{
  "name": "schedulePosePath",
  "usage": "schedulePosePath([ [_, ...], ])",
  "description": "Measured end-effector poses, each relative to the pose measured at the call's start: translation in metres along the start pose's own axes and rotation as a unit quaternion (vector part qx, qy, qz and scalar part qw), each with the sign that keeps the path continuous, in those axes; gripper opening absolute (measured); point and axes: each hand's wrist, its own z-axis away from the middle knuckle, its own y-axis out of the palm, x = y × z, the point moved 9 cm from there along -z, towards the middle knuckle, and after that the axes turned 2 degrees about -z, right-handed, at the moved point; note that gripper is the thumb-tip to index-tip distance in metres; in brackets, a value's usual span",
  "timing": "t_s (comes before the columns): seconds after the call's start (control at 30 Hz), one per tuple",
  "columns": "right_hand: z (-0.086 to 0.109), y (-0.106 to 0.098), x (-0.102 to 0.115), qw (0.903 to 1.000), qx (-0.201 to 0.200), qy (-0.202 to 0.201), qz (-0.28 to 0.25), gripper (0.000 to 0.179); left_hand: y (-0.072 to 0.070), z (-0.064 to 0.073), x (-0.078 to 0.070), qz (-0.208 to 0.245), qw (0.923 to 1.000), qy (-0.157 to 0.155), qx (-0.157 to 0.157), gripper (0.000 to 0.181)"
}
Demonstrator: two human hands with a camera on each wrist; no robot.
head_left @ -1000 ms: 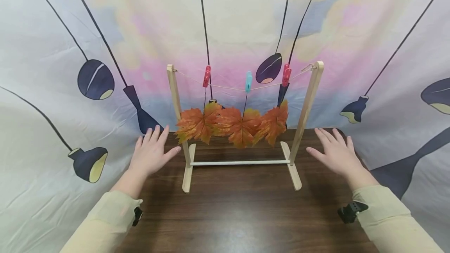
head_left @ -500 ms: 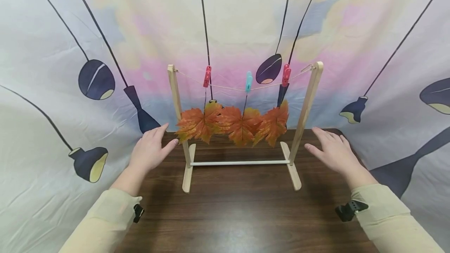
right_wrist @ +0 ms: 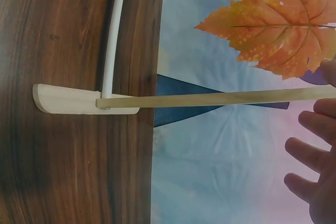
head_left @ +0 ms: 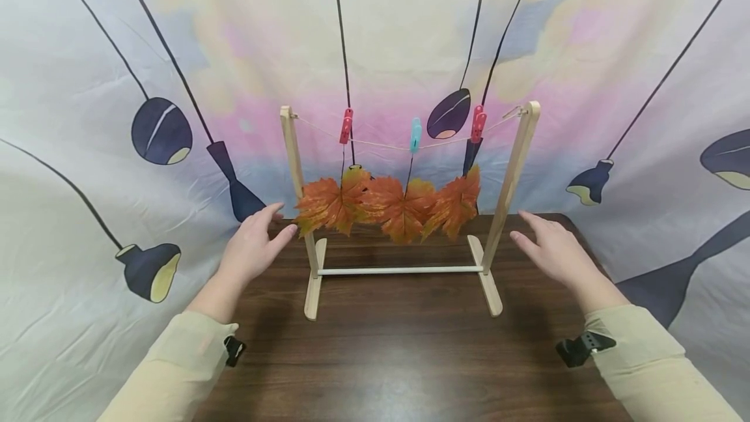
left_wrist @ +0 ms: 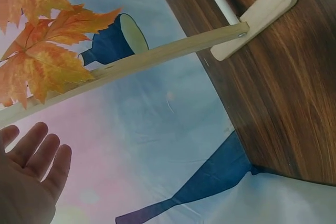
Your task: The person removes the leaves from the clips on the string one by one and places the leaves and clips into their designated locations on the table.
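A small wooden drying rack [head_left: 508,187] stands upright on the table, with a string [head_left: 381,145] strung between its two posts. Three orange maple leaves [head_left: 404,207] hang in a row from the string. A red clothespin [head_left: 346,126] grips the left stem, a light blue clothespin [head_left: 415,135] the middle one, and another red clothespin [head_left: 478,124] is at the right. My left hand [head_left: 250,246] is beside the left post, fingers extended and holding nothing. On the other side, my right hand [head_left: 556,249] is held near the right post, also with nothing in it.
The dark brown wooden table [head_left: 387,357] reaches back to a cloth backdrop [head_left: 387,31] printed with hanging lamps. A white crossbar [head_left: 401,271] joins the rack's feet low down. Both wrists wear black straps [head_left: 234,350].
Both hands have turned from palm-down with spread fingers to thumbs-up, palms facing inward, staying on either side of the rack. The rack, leaves and clothespins have stayed in place.
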Motion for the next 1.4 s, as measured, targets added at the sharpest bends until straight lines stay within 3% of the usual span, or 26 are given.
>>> schedulePosePath([
  [0.3,-0.002,-0.005,0.007,0.9992,-0.019,-0.013,-0.031,0.058,-0.005,-0.004,-0.005,0.043,0.9987,0.006,-0.027,0.052],
  [0.83,-0.002,-0.002,0.012,0.9974,-0.02,0.003,-0.069,0.058,-0.002,-0.008,-0.018,0.116,0.9931,0.002,-0.022,0.052],
  [1.4,-0.01,0.0,0.024,0.9939,-0.022,-0.006,-0.108,0.056,-0.003,-0.017,-0.033,0.132,0.9902,0.022,-0.037,0.05],
])
